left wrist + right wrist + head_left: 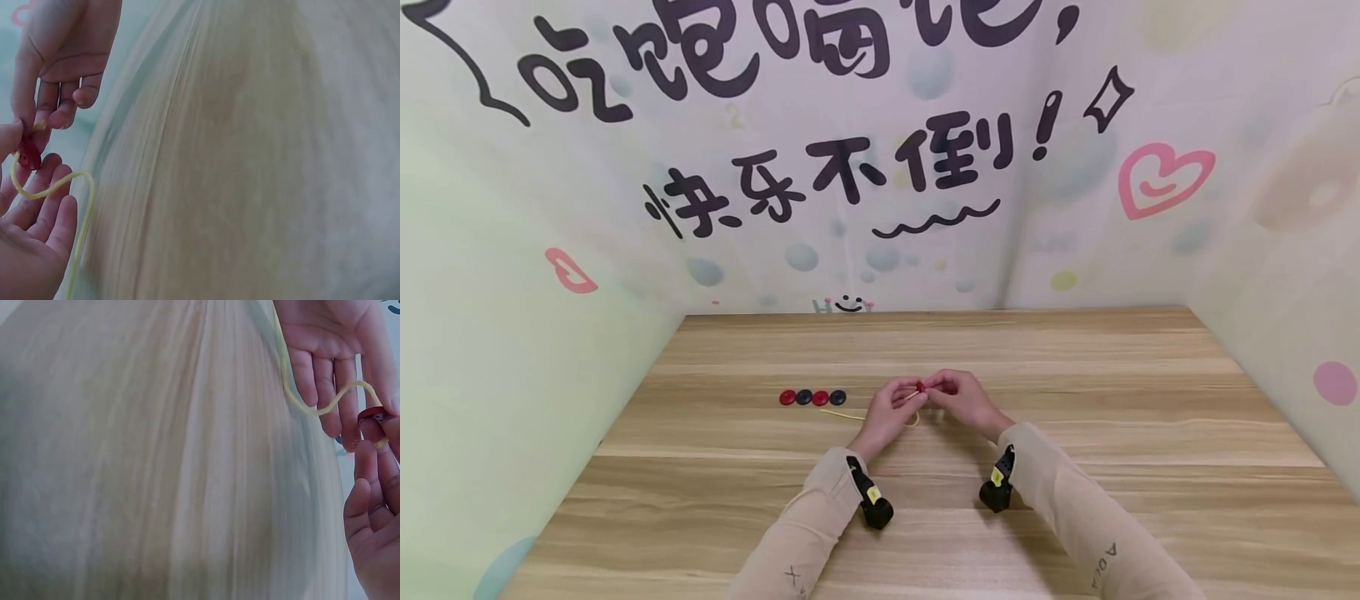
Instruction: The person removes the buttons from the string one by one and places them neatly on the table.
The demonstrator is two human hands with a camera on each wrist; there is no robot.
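Observation:
Between my two hands is a small red button [920, 387], raised above the table. In the left wrist view, a yellow cord [92, 187] meets the button [29, 155], and a short end shows on its other side. My left hand [891, 410] pinches the button between thumb and fingers, while the other fingers stay loosely extended. At the button's far side, my right hand [964, 402] pinches the short cord end with its fingertips, close against the button. The cord's long part [315, 412] hangs in a curve past the left palm. Fingertips partly cover the button.
Left of the hands, several round buttons [812, 397] lie in a row, red and dark blue alternating. The cord's far end [842, 414] rests on the wooden table [1075, 367] just below them. Printed cloth walls [925, 267] stand behind and on both sides.

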